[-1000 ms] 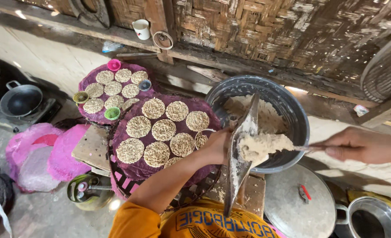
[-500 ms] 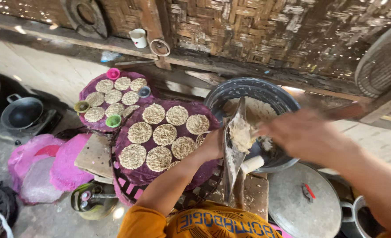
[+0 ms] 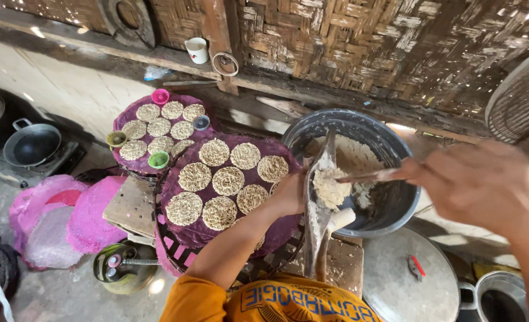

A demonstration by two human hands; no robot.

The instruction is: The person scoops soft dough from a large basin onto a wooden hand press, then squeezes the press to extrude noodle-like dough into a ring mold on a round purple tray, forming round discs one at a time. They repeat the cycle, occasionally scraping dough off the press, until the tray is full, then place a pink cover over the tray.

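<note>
Two hands work over a dark basin (image 3: 395, 197): the left hand (image 3: 289, 194) grips a long paddle (image 3: 318, 203) with a dough lump (image 3: 330, 188), the right hand (image 3: 479, 182) closes on a stick (image 3: 369, 176) touching it. Beside, round cakes (image 3: 219, 211) lie on a purple tray (image 3: 276, 229). A woven wall (image 3: 395, 42) stands behind.

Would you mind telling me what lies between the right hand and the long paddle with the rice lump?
In the head view, a thin stick spans that gap: the right hand holds one end, its tip reaching the rice lump on the long paddle, above the dark round basin.
</note>
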